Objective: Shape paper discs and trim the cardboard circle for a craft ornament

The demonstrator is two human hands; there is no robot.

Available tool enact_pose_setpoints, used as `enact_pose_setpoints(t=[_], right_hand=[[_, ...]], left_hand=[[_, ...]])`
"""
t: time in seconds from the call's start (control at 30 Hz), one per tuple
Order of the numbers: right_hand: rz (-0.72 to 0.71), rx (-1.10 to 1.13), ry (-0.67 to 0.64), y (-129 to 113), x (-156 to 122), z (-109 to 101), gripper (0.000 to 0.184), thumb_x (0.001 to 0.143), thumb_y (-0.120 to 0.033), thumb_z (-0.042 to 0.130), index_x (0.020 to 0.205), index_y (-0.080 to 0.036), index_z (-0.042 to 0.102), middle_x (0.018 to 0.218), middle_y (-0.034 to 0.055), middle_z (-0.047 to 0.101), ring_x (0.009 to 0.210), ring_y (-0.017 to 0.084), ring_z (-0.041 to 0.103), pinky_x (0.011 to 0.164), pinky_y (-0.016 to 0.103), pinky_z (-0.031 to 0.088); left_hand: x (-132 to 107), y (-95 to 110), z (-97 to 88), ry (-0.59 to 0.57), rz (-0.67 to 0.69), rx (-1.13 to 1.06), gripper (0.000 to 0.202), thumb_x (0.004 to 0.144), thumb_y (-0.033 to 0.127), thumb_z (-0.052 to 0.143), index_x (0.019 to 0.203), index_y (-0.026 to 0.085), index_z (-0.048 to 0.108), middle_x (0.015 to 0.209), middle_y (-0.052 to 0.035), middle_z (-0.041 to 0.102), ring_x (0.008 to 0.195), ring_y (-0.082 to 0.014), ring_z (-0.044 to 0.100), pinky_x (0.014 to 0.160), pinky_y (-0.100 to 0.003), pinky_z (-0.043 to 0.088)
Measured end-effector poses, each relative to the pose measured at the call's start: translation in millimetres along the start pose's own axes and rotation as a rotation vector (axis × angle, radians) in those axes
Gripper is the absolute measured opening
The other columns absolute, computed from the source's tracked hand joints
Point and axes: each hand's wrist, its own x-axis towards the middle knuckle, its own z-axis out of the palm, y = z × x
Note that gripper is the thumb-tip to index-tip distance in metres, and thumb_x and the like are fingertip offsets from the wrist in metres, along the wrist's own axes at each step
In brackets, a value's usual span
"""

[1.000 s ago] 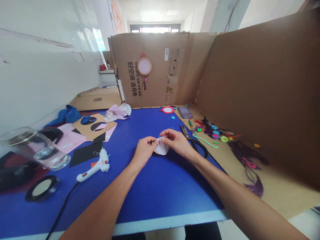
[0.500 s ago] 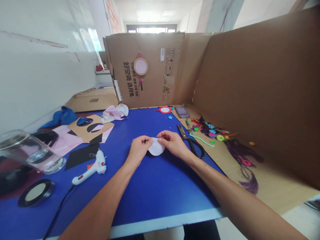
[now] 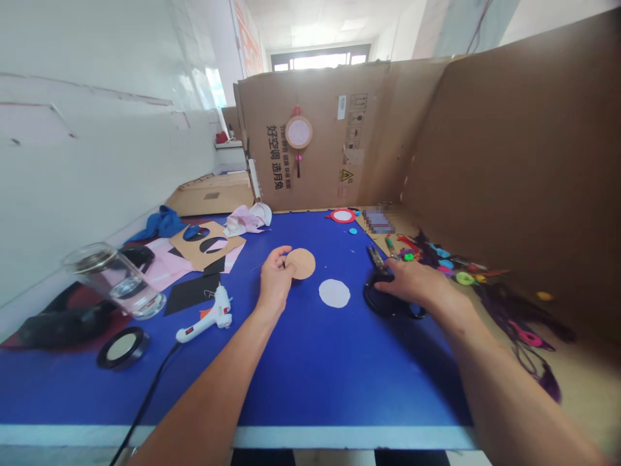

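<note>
Pinched tight, my left fingers (image 3: 279, 253) had the round tan cardboard disc (image 3: 303, 264); half-curled, my right fingers (image 3: 400, 270) met black-handled scissors (image 3: 382, 303) near the blue worktop's (image 3: 301, 375) right edge, grip unclear!

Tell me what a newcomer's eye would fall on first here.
Probably the bright blue tabletop filling the foreground, with a white disc lying near its middle. Up and left of that, the left hand holds a tan disc. To the right, the right hand is at black-handled scissors.
</note>
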Motion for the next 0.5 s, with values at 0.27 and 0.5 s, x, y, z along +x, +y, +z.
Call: enact_pose_setpoints(t=[0.27, 0.5], right_hand=[[0.057, 0.036, 0.011, -11.3, -2.3, 0.4, 0.06, 0.08, -0.042, 0.065, 0.135, -0.02, 0.06, 0.105, 0.0218, 0.075, 0.096, 0.04, 0.074, 0.067, 0.039, 0.049], [0.048, 0.014, 0.091, -23.9, -7.3, -1.9, 0.059, 0.082, -0.037, 0.063, 0.136, -0.015, 0.056, 0.1, 0.0221, 0.076, 0.095, 0.039, 0.074, 0.07, 0.038, 0.048]], left_hand=[[3.4, -3.1, -2.9, 0.017, -0.045, -0.041, 0.048, 0.067, 0.017, 0.071, 0.115, 0.019, 0.07, 0.099, -0.0067, 0.076, 0.085, -0.0187, 0.069, 0.069, -0.025, 0.05], [4.5, 0.5, -5.9, 0.031, -0.073, -0.066, 0.042, 0.065, 0.021, 0.074, 0.107, 0.019, 0.073, 0.103, -0.0076, 0.074, 0.088, -0.0201, 0.068, 0.07, -0.027, 0.053]])
